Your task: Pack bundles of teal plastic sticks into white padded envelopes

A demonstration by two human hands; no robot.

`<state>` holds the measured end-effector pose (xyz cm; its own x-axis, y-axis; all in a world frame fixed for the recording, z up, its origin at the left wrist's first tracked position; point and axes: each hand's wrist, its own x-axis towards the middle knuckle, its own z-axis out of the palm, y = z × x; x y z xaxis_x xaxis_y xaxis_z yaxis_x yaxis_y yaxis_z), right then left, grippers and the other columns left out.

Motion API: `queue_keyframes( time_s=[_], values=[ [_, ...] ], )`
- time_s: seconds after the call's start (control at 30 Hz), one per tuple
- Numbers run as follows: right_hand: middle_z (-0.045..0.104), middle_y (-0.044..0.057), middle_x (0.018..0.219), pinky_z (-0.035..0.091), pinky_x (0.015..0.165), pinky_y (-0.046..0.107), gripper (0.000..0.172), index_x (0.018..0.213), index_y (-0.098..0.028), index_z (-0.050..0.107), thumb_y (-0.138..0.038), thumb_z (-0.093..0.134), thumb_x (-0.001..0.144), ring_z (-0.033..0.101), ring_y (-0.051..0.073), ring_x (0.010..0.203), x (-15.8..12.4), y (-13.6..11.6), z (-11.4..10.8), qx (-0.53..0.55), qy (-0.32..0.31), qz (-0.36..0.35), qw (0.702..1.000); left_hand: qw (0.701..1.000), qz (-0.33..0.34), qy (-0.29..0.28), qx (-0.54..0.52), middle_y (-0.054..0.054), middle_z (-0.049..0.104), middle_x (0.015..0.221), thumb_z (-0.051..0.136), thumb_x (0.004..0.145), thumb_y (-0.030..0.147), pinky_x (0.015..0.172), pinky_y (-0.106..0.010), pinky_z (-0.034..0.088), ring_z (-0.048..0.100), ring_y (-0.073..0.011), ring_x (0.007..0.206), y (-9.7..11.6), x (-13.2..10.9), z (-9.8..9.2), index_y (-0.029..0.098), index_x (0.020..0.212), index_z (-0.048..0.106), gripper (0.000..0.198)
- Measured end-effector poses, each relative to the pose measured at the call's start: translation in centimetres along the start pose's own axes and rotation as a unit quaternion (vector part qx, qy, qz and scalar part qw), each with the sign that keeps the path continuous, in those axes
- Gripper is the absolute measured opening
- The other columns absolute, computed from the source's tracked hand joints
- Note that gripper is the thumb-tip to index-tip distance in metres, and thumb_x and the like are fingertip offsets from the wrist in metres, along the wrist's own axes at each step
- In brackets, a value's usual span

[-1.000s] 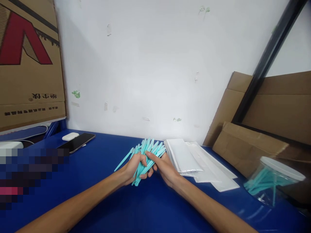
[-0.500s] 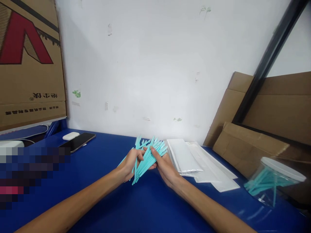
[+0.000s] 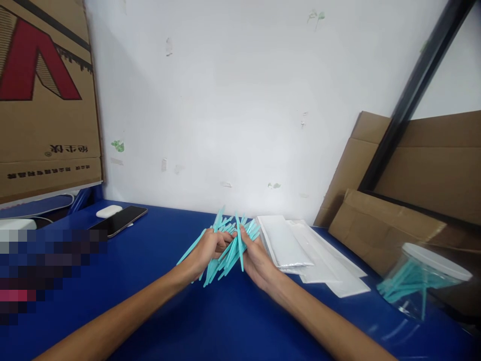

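Thin turquoise plastic sticks (image 3: 228,261) lie in a loose bundle between my two hands, above the blue table; their exact kind is too small to tell. My left hand (image 3: 210,246) curls round part of them, with some sticking out behind it and past its wrist side. My right hand (image 3: 257,255) holds the rest, its thumb on top, pressing on one stick that stands more upright than the others. The fingers of both hands nearly meet and are partly hidden by the sticks.
White padded envelopes or packets (image 3: 287,245) lie right of my hands. A clear jar (image 3: 413,286) with a white lid holds more turquoise sticks. A phone (image 3: 122,220) and a white case (image 3: 108,211) are at left. Cardboard (image 3: 383,235) leans at right; a large box (image 3: 48,120) stands left.
The bundle has spread and its sticks point more ways. One stick has swung upright under my right thumb. My left fingers have moved slightly rightward toward the right hand.
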<state>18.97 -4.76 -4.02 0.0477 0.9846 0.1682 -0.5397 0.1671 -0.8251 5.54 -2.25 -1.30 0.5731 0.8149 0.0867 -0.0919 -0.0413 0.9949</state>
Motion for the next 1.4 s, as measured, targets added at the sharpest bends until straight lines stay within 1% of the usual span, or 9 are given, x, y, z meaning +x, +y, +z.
queue_keyframes(
  time_s=[0.17,0.23,0.3,0.4,0.57,0.9,1.03,1.23,1.4],
  values=[
    [0.067,0.001,0.074,0.053,0.067,0.029,0.033,0.082,-0.017,0.062,-0.042,0.080,0.070,0.065,0.018,0.075,0.0,0.1,0.1,0.037,0.014,0.041,0.998,0.981,0.001,0.054,0.185,-0.008,0.067,0.070,0.045,0.066,0.024,0.062,-0.032,0.048,0.064,-0.0224,0.065,0.5,0.1,-1.0,0.012,0.076,0.067,0.028],
    [0.067,0.000,0.074,0.053,0.067,0.028,0.032,0.084,-0.017,0.062,-0.038,0.081,0.069,0.065,0.016,0.073,0.2,0.1,-0.2,0.045,0.032,0.031,0.998,0.935,-0.005,0.121,0.334,-0.009,0.068,0.070,0.042,0.073,0.026,0.062,-0.033,0.047,0.066,-0.0249,0.067,0.9,0.2,-1.8,0.015,0.079,0.068,0.029],
    [0.065,0.000,0.073,0.054,0.070,0.027,0.031,0.083,-0.017,0.062,-0.035,0.082,0.069,0.064,0.014,0.071,0.5,0.1,-0.5,0.049,0.051,0.027,0.997,0.857,-0.018,0.180,0.483,-0.012,0.069,0.077,0.039,0.078,0.028,0.064,-0.035,0.046,0.067,-0.0295,0.074,1.3,0.6,-2.9,0.017,0.084,0.067,0.031],
    [0.064,-0.001,0.071,0.055,0.074,0.027,0.031,0.078,-0.016,0.061,-0.036,0.082,0.069,0.063,0.013,0.070,0.6,0.2,-0.7,0.057,0.060,0.042,0.996,0.760,-0.043,0.216,0.612,-0.017,0.070,0.090,0.036,0.083,0.030,0.066,-0.040,0.046,0.066,-0.0364,0.084,1.6,1.2,-4.6,0.016,0.098,0.064,0.035],
    [0.061,-0.002,0.070,0.055,0.065,0.025,0.035,0.079,-0.017,0.059,-0.037,0.084,0.066,0.062,0.012,0.065,0.0,0.0,0.0,0.036,0.073,0.055,0.995,0.710,-0.096,0.212,0.664,-0.024,0.068,0.102,0.037,0.087,0.037,0.074,-0.045,0.048,0.064,-0.0405,0.095,1.1,1.5,-6.4,0.004,0.115,0.056,0.048],
    [0.061,-0.002,0.067,0.054,0.069,0.029,0.032,0.076,-0.017,0.061,-0.039,0.083,0.067,0.060,0.012,0.061,-0.2,0.1,0.0,0.026,0.060,0.066,0.996,0.703,-0.088,0.185,0.681,-0.025,0.069,0.095,0.038,0.088,0.033,0.075,-0.042,0.045,0.065,-0.0384,0.092,-0.7,1.1,-5.3,0.008,0.093,0.068,0.039],
    [0.061,-0.003,0.069,0.055,0.070,0.029,0.034,0.079,-0.017,0.062,-0.041,0.083,0.066,0.059,0.011,0.062,-0.2,0.2,-0.1,0.025,0.045,0.050,0.997,0.673,-0.003,0.231,0.703,-0.022,0.067,0.094,0.032,0.092,0.038,0.079,-0.039,0.042,0.063,-0.0345,0.093,-0.2,0.8,-4.1,0.011,0.089,0.068,0.045],
    [0.066,0.000,0.076,0.054,0.070,0.029,0.034,0.089,-0.018,0.063,-0.044,0.077,0.073,0.064,0.015,0.072,-0.7,-0.4,0.4,-0.012,0.018,0.010,1.000,0.829,0.153,0.100,0.529,-0.004,0.062,0.065,0.020,0.097,0.049,0.061,-0.027,0.032,0.056,-0.0195,0.060,1.3,-0.3,-1.9,0.020,0.077,0.063,0.056],
    [0.069,0.003,0.082,0.051,0.075,0.031,0.032,0.090,-0.018,0.064,-0.048,0.070,0.079,0.065,0.018,0.080,-0.9,-1.4,1.0,-0.051,0.003,-0.067,0.996,0.872,0.193,0.038,0.449,-0.001,0.062,0.067,0.049,0.087,0.053,0.059,-0.027,0.031,0.054,-0.0197,0.061,0.3,-1.2,0.0,0.021,0.088,0.061,0.033]
  ],
)
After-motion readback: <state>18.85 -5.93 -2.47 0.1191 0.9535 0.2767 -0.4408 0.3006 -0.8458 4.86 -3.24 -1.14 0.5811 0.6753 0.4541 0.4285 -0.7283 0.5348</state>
